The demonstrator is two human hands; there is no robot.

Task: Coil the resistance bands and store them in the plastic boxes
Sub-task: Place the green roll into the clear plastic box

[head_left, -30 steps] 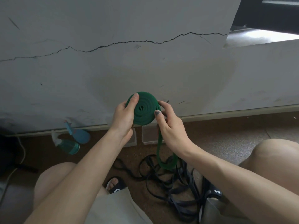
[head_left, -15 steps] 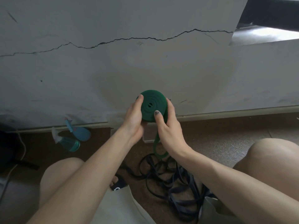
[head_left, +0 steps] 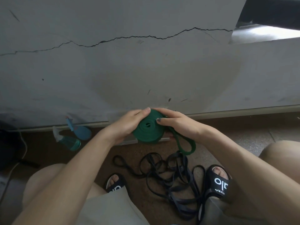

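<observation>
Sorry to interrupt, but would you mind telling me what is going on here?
A person sitting on the floor is rolling up a green band. The left hand and right hand hold the coil between them, low over a clear plastic box by the wall. A short green loop is not yet wound in. A tangle of dark bands lies on the floor between the feet.

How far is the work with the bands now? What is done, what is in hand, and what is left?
Done: most of the green band is wound into a flat coil. In hand: the left hand and right hand grip that coil; a short green loop hangs loose beside it. Left: wind in that loop, box the coil in the clear box just below it, then coil the dark bands tangled on the floor.
</observation>
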